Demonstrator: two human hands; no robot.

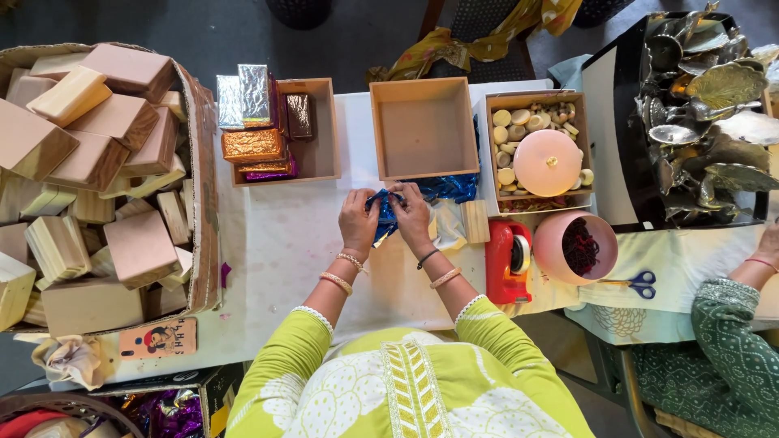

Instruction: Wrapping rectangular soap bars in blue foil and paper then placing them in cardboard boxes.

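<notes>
A white tabletop (284, 235) is seen from above, with dark floor beyond its far edge. The largest thing on it, at the far left, is a cardboard carton (199, 186) heaped with plain wooden blocks (122, 122). At the far right a dark tray (625, 162) is piled with metal leaf-shaped pieces (722, 89). Three open wooden boxes are lined up along the far side: the left box (320, 130) is partly filled with foil-wrapped blocks (253, 144) in silver, orange and purple, the middle box (423, 128) shows its bare bottom, and the right box (491, 146) is filled with small round discs under a pink lid (548, 162). Near the right box a pink bowl (560, 247) with dark red contents, a red tape dispenser (507, 264) and blue-handled scissors (641, 284) are placed.

At the middle of the tabletop, just in front of the middle box, a blue foil-wrapped piece (385, 212) is gripped between both hands. The left hand (359, 223) is closed on its left side and the right hand (414, 217) on its right side, with the fingertips pinched at the top of the foil. A bare wooden block (475, 221) lies just right of the right hand. A second person's sleeve (722, 341) is seen at the right edge.
</notes>
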